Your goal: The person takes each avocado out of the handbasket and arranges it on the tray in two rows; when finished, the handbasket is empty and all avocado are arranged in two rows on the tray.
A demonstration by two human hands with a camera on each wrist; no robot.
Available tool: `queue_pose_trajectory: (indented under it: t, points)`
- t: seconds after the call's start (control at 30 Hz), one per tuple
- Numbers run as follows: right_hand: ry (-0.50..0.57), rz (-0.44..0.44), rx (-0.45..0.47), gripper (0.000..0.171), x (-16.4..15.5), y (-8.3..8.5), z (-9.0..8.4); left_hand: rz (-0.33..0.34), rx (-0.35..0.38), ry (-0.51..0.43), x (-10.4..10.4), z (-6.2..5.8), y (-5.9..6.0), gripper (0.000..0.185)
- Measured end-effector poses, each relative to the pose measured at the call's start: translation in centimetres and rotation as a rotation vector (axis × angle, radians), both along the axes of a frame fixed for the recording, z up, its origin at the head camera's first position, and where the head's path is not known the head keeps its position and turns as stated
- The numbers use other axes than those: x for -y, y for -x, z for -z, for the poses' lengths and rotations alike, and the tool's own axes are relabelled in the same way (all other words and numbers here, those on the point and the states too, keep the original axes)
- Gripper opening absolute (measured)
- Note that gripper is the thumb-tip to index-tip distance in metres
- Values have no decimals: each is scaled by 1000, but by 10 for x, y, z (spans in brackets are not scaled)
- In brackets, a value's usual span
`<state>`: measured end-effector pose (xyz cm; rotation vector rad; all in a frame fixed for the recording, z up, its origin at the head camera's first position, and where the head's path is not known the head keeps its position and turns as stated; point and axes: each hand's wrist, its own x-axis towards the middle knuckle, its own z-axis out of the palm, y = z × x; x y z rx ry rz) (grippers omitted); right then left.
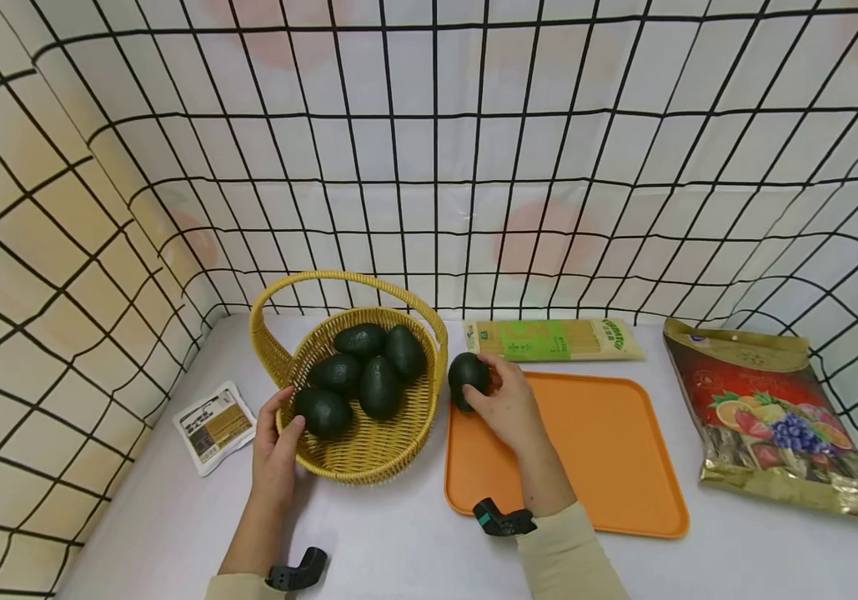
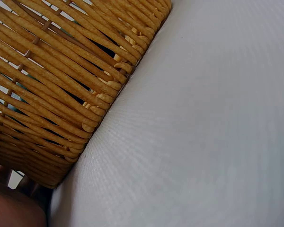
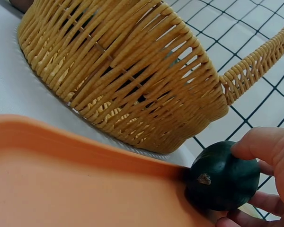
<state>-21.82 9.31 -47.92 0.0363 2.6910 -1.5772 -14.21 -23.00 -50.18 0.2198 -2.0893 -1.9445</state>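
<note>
The right hand point(image 1: 508, 408) grasps a glossy, rounded avocado point(image 1: 464, 373) at the far left corner of the orange tray point(image 1: 601, 450); the left hand point(image 1: 273, 458) grips the woven basket point(image 1: 361, 457) by its rim. A narrow strip of table point(image 1: 383, 542) separates basket and tray.

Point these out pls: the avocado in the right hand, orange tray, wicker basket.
Held avocado point(image 3: 225, 182): right wrist view, on its dark skin.
Orange tray point(image 1: 609, 454): head view, on its bare flat surface.
Wicker basket point(image 1: 370, 446): head view, on its bare woven inside.
</note>
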Motion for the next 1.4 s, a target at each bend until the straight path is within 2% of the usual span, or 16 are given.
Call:
queue_pose_trajectory:
  t: [0.37, 0.5, 0.7, 0.9, 1.2, 1.3, 1.4]
  points:
    - [-8, 3, 1, 62, -3, -1, -4, 3, -5, -6, 1, -1, 0, 46]
    - [-11, 7, -8, 63, -4, -3, -15, 1, -5, -3, 1, -1, 0, 46]
    - [60, -9, -37, 61, -4, -11, -39, -6, -21, -12, 1, 0, 2, 46]
    - [109, -20, -161, 58, -5, -22, -59, -5, -27, -23, 1, 1, 2, 46]
    - [366, -93, -417, 44, 6, -39, -79, -2, -6, -27, 1, -1, 2, 47]
    - [389, -144, -518, 39, 16, -44, -83, -2, -4, -25, 1, -2, 1, 47]
    - [365, -203, -582, 34, 27, -50, -83, 1, 6, -23, 1, -2, 1, 47]
